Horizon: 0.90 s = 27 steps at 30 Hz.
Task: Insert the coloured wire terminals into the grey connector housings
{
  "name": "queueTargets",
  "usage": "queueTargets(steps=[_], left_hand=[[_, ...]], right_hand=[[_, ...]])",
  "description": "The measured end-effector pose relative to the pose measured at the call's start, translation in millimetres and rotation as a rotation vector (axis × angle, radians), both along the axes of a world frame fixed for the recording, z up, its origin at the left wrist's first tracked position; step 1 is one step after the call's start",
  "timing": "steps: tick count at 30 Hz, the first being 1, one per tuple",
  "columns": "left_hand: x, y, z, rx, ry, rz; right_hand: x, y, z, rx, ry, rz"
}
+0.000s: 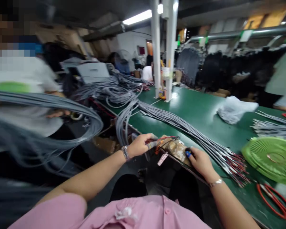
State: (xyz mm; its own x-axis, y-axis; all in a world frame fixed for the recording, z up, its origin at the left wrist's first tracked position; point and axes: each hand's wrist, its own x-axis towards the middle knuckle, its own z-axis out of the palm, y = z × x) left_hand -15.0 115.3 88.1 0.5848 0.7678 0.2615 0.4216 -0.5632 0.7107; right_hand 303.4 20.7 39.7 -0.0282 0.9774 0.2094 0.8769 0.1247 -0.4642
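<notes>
My left hand [139, 145], with grey coverings on its fingertips, pinches thin red and black wires [165, 138] near the table's front edge. My right hand [201, 160] is curled at the right end of a worn brownish block [177, 149]; blue tape wraps one finger. What its fingers hold, if anything, is hidden. A small pink tag [162, 159] hangs at the table edge between my hands. Beyond them a long bundle of grey cables [181, 122] lies across the green table [200, 101], its stripped red and black ends towards the right.
Right of the cable ends are a green plastic basket [271, 159] and red-handled scissors [274, 200]. A clear plastic bag [235, 108] lies farther back. White posts [156, 47] rise from the table. At left, a person in a white shirt [21, 73] stands behind blurred looped grey cables [85, 117].
</notes>
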Motion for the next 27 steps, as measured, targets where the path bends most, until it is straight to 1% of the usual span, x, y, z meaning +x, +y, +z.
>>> queueTargets(steps=[2, 5, 6, 7, 9, 11, 12, 14, 16, 17, 20, 22, 25, 27], left_hand=[[26, 26, 7.2, 0.116, 0.074, -0.091], [75, 65, 12.3, 0.352, 0.228, -0.296], [93, 77, 11.5, 0.438, 0.296, -0.352], [111, 89, 9.5, 0.512, 0.362, -0.38], [143, 107, 3.0, 0.606, 0.491, -0.424], [167, 121, -4.1, 0.656, 0.613, -0.464], [175, 126, -7.2, 0.678, 0.64, -0.468], [182, 134, -12.2, 0.717, 0.645, -0.49], [179, 141, -16.5, 0.728, 0.619, -0.49], [175, 145, -18.7, 0.719, 0.609, -0.463], [161, 154, -24.9, 0.666, 0.601, -0.303], [156, 159, -27.0, 0.65, 0.608, -0.231], [157, 162, -25.3, 0.643, 0.644, -0.203], [159, 164, -23.1, 0.601, 0.691, -0.23]], right_hand=[[-3, 0, 3.1, -0.017, 0.001, -0.004], [0, 2, 4.6, -0.034, 0.084, 0.013], [1, 2, 4.4, -0.038, 0.107, 0.011], [2, 1, 4.1, -0.041, 0.124, 0.009], [3, 1, 3.4, -0.045, 0.142, 0.01], [3, 0, 3.0, -0.05, 0.144, 0.017], [2, 0, 3.0, -0.053, 0.141, 0.022], [2, 0, 2.9, -0.056, 0.128, 0.027], [3, 0, 2.9, -0.056, 0.109, 0.029], [3, 0, 2.8, -0.057, 0.1, 0.029], [3, 0, 2.8, -0.062, 0.085, 0.03], [4, 1, 2.9, -0.067, 0.084, 0.034], [6, 2, 3.2, -0.076, 0.091, 0.037], [7, 3, 3.6, -0.083, 0.109, 0.036]])
